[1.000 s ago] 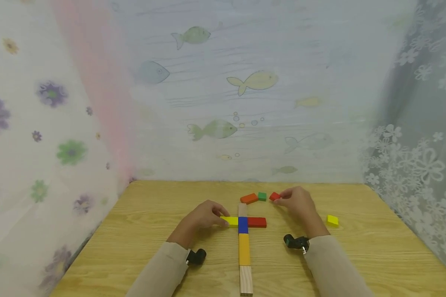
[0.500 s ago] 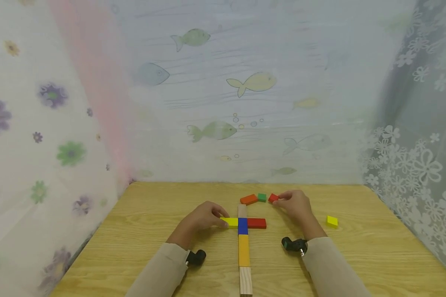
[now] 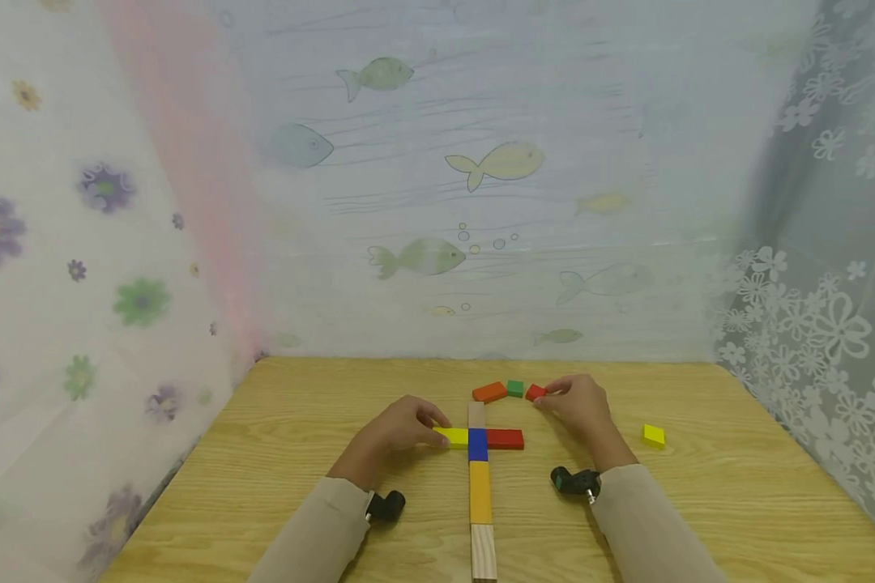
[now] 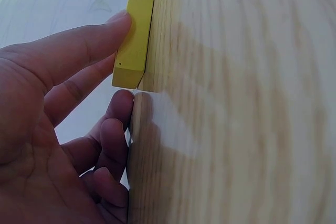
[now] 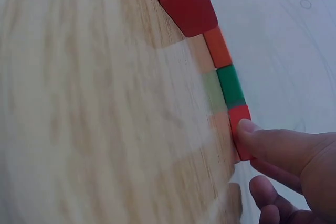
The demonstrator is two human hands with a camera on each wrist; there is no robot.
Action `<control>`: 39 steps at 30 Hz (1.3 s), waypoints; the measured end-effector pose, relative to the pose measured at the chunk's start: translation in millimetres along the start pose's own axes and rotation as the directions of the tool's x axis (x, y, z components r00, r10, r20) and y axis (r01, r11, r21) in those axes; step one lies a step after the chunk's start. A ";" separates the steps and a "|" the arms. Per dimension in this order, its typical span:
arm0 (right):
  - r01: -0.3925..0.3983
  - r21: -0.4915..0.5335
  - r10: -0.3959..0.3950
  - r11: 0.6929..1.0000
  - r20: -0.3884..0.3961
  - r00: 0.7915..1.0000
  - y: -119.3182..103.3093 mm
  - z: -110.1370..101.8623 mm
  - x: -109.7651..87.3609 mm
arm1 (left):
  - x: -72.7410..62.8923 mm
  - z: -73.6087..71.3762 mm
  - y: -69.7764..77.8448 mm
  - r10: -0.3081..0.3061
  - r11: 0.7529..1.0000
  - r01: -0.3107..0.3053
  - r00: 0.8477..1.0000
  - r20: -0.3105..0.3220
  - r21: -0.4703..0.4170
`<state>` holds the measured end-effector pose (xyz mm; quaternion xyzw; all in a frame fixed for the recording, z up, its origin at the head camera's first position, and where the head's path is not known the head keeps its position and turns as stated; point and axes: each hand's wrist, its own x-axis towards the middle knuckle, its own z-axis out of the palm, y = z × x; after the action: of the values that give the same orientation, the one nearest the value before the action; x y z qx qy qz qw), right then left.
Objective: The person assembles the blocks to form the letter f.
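In the head view my left hand pinches the yellow block, thumb on one side and a finger on the other, as the left wrist view shows. That block is the left arm of a cross, beside the blue block. My right hand pinches a small red block between thumb and finger at the back of the table. Right beside it sits a small green block, and an orange block lies slanted left of the green one.
A long red block forms the cross's right arm. A plain wood block stands above the blue; an orange-yellow block and another plain wood block run below it. A loose yellow block lies right of my right hand.
My right hand has slid the small red block slightly left and toward me, narrowing the gap to the green block. My left hand keeps its place on the yellow block.
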<state>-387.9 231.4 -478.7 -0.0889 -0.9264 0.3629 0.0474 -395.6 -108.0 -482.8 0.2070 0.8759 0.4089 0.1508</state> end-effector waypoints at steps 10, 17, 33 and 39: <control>-0.008 -0.019 0.009 1.000 0.003 1.000 -0.6 -0.2 2.5 | 2.8 0.6 -1.6 -0.008 1.000 0.008 1.000 0.000 0.004; -0.016 -0.034 0.016 0.999 -0.002 1.000 -2.1 0.0 1.4 | 1.0 1.4 2.2 -0.007 1.000 0.007 1.000 -0.001 -0.002; -0.025 -0.057 0.025 0.998 -0.005 1.000 -3.9 1.9 -1.1 | 1.5 0.5 0.3 -0.002 1.000 0.002 1.000 -0.003 0.007; -0.011 -0.046 0.011 0.999 0.005 1.000 -3.3 3.9 -3.5 | 1.3 0.4 -0.7 -0.010 1.000 0.010 1.000 -0.003 0.004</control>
<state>-385.5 225.7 -479.4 -0.0940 -0.9340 0.3421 0.0409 -396.7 -107.5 -483.7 0.2024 0.8780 0.4065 0.1511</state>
